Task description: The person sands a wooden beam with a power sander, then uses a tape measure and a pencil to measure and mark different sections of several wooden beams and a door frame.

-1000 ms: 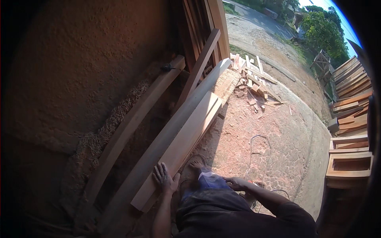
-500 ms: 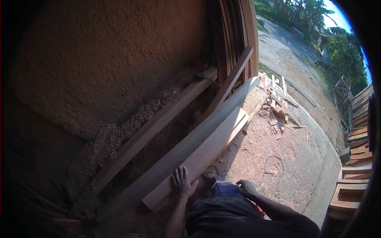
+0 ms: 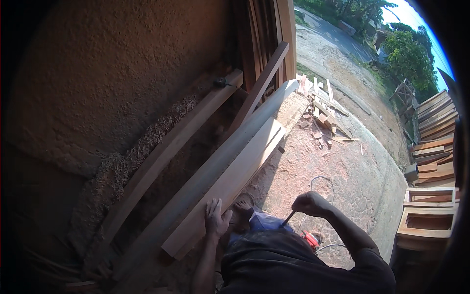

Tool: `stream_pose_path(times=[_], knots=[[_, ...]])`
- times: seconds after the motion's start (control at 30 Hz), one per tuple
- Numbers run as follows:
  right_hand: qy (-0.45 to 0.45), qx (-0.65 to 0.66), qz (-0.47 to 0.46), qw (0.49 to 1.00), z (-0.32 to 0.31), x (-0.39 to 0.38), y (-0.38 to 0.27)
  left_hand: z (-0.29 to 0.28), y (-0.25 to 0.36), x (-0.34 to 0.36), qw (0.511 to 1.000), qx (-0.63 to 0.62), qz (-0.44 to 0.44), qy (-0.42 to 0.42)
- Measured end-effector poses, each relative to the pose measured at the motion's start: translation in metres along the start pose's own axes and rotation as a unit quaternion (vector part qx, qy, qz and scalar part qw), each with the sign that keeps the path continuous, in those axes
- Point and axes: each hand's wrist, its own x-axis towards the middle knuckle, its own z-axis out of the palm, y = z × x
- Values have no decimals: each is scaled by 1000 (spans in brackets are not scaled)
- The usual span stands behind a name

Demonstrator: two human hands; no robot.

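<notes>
My left hand [image 3: 217,221] lies flat on the near end of a pale wooden plank [image 3: 240,169], its fingers stretched out. The plank rests along a longer greyish beam [image 3: 196,196] that runs diagonally away from me. My right hand [image 3: 312,204] is raised beside my blue shorts [image 3: 267,221], closed round a thin dark stick-like tool [image 3: 289,218]. The tool slants down toward the shorts; its exact kind is too small to tell. On the ground beyond my right side lies a red tool [image 3: 310,239] with a cord, partly hidden by my body.
A second long beam [image 3: 166,147] runs by the rough wall, with wood shavings [image 3: 120,171] behind it. Boards [image 3: 286,39] lean upright at the far end. Wood offcuts [image 3: 320,115] are heaped on the sunlit ground. Wooden frames [image 3: 426,223] stand at the right.
My right hand has risen from beside the shorts and now shows the thin dark tool in its grip. The left hand stays on the plank. The whole view has shifted slightly.
</notes>
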Motion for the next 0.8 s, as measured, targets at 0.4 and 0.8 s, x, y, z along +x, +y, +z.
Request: stream_pose_path(times=[0.4,0.8], knots=[[118,155,-225,955,78,35,-107,-56,144,-18,857,-505,-92,-42],[40,201,-239,949,94,83,-118,-32,108,30,820,-563,-55,83]])
